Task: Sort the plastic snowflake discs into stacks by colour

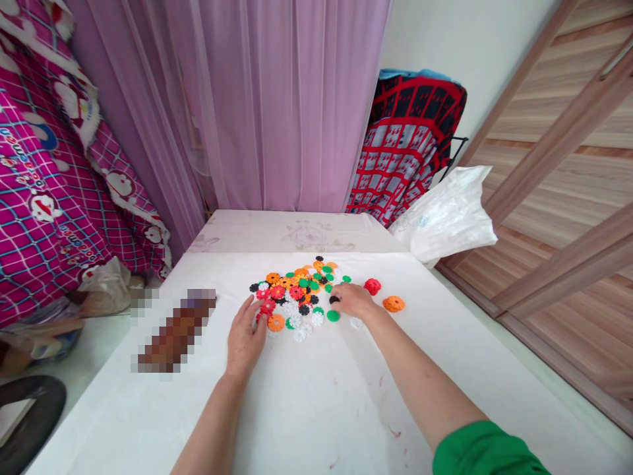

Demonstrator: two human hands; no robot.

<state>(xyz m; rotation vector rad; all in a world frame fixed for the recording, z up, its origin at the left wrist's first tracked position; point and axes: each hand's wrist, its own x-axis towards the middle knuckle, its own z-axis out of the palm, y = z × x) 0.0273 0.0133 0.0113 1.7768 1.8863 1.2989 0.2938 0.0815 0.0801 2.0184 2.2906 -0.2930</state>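
A heap of small flower-shaped plastic discs (pixel 295 305) in red, orange, green, black and white lies spread over the white table. My left hand (pixel 246 335) rests at the heap's left edge with its fingers apart, close to some red discs (pixel 268 306) and an orange disc (pixel 275 322). At the right side of the heap, my right hand (pixel 353 300) has a black disc (pixel 334 300) pinched at its fingertips. Just below those fingertips lies a green disc (pixel 333 316). To the right of that hand are a red pile of discs (pixel 372 286) and an orange pile of discs (pixel 394 303).
The table (pixel 306 409) has a white cloth. A blurred-out brown patch (pixel 177 333) lies on its left. Beyond the right corner stands a white plastic bag (pixel 442 214). Purple curtains (pixel 287 105) hang behind, and wooden wardrobe doors (pixel 568 171) line the right.
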